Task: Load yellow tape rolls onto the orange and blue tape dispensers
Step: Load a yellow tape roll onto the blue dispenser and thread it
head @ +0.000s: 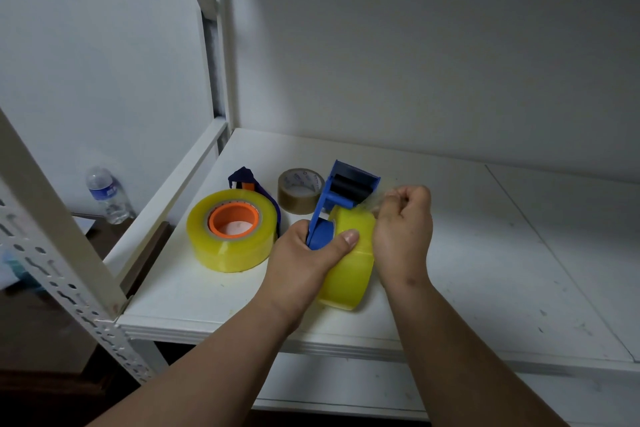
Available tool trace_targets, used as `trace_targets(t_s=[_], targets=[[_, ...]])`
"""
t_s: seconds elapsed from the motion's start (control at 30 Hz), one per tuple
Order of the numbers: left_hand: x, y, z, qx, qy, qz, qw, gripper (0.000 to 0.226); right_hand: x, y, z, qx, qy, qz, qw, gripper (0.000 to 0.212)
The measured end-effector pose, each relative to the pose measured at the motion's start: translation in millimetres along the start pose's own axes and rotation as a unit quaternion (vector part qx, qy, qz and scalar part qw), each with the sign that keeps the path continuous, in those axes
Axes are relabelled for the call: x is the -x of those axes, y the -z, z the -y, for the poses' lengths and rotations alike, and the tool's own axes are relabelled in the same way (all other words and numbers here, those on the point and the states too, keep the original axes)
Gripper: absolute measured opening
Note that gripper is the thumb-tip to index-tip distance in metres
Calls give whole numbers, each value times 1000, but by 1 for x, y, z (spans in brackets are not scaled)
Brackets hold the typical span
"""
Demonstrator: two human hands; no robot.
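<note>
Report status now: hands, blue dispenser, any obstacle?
Left hand grips blue dispenser and yellow roll. Right hand pinches tape end. No obstacle.

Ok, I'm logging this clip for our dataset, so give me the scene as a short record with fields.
surface: white shelf
left hand: grips blue dispenser and its yellow roll
right hand: fingers pinch the clear tape end pulled from that roll
orange dispenser: lying on shelf, yellow roll already on it
other: brown tape roll behind; water bottle beyond the shelf
</note>
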State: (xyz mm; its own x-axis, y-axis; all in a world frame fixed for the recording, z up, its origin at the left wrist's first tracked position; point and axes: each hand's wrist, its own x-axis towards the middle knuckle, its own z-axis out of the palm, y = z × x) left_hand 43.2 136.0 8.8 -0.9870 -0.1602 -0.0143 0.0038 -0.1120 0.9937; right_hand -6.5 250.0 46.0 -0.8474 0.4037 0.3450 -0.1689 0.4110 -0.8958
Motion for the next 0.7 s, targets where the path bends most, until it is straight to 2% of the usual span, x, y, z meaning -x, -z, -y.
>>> trace_targets(t_s=[0.13,0.23,0.33,0.4,0.5,0.7], targets=[[-1,0,1,-5,-1,-12,1000,37,0,0,1,-30,-47,3,998,6],[-3,1,0,-5,2,-16,1000,32,2,6,4,-62,-48,43,996,9],[-5,2,1,1,5,-15,1000,31,4,9,4,-66,-18,104,992,21],[-5,2,1,4,8,-16,1000,29,4,8,1,-53,17,121,991,18],[-7,2,0,0,1,-20,1000,27,1,8,-5,-14,56,116,992,9],[-8,3,-3,-1,-8,-11,1000,26,3,7,-8,24,133,78,988,16]])
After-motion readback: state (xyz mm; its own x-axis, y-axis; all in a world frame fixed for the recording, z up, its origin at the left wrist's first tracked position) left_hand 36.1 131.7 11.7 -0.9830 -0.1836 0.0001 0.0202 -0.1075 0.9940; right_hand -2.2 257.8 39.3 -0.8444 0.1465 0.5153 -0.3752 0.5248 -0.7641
